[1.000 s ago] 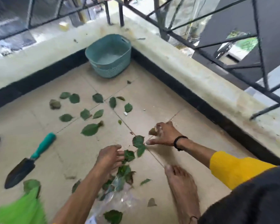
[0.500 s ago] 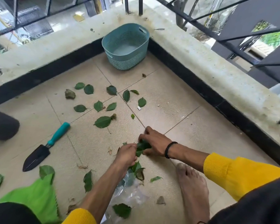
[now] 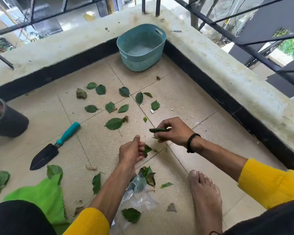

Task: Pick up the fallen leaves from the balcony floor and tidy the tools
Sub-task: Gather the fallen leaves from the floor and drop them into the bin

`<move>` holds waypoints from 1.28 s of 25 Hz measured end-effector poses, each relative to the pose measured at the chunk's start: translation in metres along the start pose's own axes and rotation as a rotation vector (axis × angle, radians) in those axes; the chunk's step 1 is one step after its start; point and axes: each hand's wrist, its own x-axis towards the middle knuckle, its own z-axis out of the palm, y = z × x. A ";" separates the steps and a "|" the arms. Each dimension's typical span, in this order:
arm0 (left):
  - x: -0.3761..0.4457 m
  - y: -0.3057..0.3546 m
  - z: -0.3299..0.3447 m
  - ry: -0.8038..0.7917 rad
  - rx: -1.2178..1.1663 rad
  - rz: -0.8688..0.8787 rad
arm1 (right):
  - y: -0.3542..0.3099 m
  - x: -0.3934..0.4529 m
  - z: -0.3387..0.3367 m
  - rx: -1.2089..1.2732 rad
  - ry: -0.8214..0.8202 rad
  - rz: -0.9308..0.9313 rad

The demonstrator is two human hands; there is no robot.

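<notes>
Several green leaves (image 3: pixel 114 123) lie scattered on the beige tiled floor ahead of my hands. My right hand (image 3: pixel 174 132) is lifted off the floor and pinches a small bunch of green leaves (image 3: pixel 157 130). My left hand (image 3: pixel 131 152) hovers just below and left of it, fingers curled round a green leaf (image 3: pixel 147 148). A clear plastic bag (image 3: pixel 139 199) with leaves in it lies under my left forearm. A black trowel with a teal handle (image 3: pixel 54 146) rests on the floor to the left.
A teal perforated basket (image 3: pixel 141 48) stands in the far corner against the low concrete wall (image 3: pixel 227 68). A dark pot (image 3: pixel 5 119) sits at the left edge. A green cloth (image 3: pixel 41 195) lies bottom left. My bare foot (image 3: pixel 205 199) is planted at the right.
My right hand has lifted off the floor with a bunch of leaves. My left hand has drawn slightly apart from it, holding a leaf. The view has shifted back.
</notes>
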 end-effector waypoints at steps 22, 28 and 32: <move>0.004 0.014 -0.003 -0.529 -1.119 -0.163 | -0.172 0.016 0.010 -1.055 -0.485 -0.274; 0.028 0.040 0.004 -0.552 -1.244 -0.068 | -0.139 0.190 -0.067 -1.102 -0.007 -0.038; 0.042 0.022 0.001 -0.498 -1.260 -0.069 | -0.064 0.247 -0.070 -1.057 0.052 0.082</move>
